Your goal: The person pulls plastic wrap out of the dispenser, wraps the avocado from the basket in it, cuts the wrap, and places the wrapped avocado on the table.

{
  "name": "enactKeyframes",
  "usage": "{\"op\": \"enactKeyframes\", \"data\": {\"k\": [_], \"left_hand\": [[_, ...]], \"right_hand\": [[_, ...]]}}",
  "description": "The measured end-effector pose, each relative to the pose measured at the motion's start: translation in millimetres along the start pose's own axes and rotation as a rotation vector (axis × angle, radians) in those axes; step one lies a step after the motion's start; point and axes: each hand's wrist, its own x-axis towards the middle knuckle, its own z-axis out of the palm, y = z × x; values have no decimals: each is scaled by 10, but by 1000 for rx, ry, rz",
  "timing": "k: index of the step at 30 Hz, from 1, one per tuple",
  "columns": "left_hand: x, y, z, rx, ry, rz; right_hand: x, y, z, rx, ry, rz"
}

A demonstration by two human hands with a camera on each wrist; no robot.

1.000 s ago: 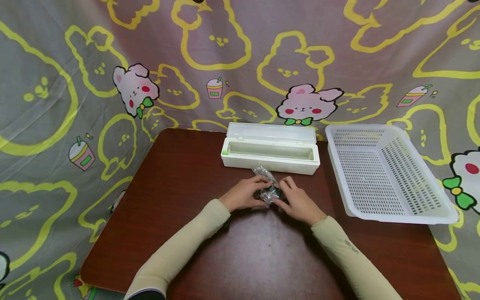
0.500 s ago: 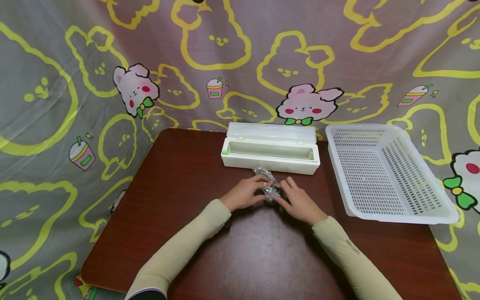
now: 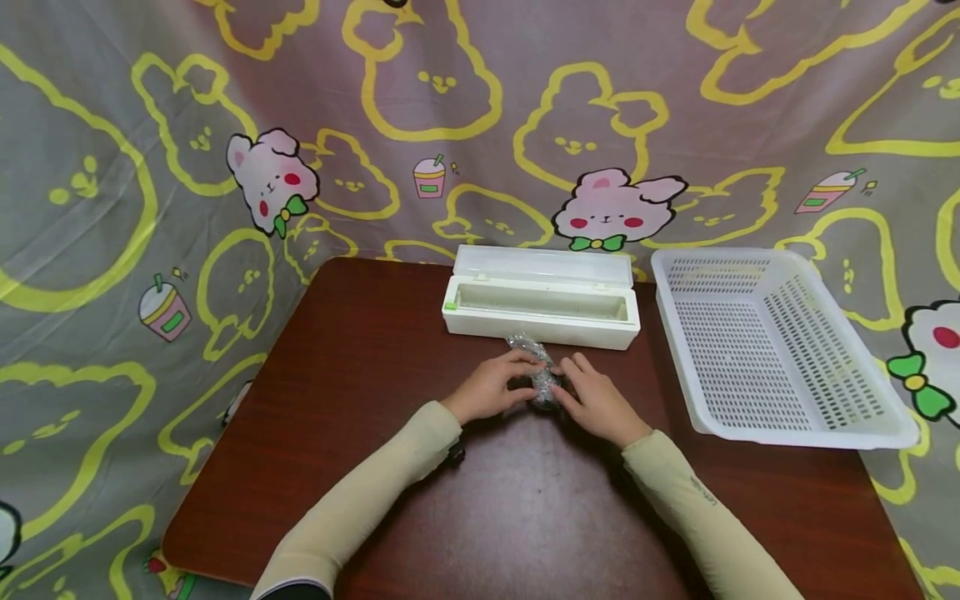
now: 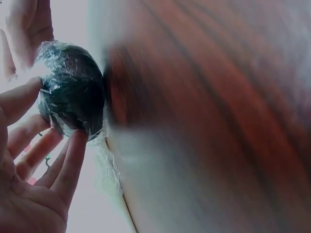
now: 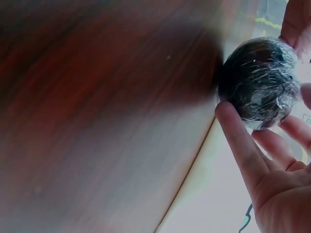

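A dark round object (image 4: 77, 94) wrapped in crinkled cling film sits on the table between my two hands. My left hand (image 3: 491, 387) holds it from the left, thumb and fingertips spread around its side. On the other side, my right hand (image 3: 603, 407) holds it with thumb and fingers against the film. The right wrist view shows the wrapped ball (image 5: 260, 82) close up, dark under shiny wrinkles. A loose tail of cling film (image 3: 525, 342) sticks out on its far side, toward the white box. What the film covers is too dark to identify.
Behind the hands stands a long white box (image 3: 540, 332) with its clear lid (image 3: 543, 265) raised and a green piece at its left end. To the right is a white perforated basket (image 3: 693, 392) on the brown table (image 3: 337, 350). A patterned cloth (image 3: 495, 158) hangs behind.
The film flared toward the near side between my thumbs has been pressed down against the ball. My hands have shifted only slightly; box and basket have stayed put.
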Motion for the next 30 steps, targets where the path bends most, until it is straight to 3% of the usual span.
{"op": "enactKeyframes", "data": {"k": [9,19,27,30], "left_hand": [[-2,20,-31,-48,-31,0],[70,24,16,-19,58,-41],[92,37,27,-102,136,-80],[98,47,30,-64,170,-64]], "right_hand": [[-1,-16,15,-10,24,5],[14,-16,23,-13,35,5],[18,-17,8,-4,28,15],[12,-21,3,-1,31,16]]}}
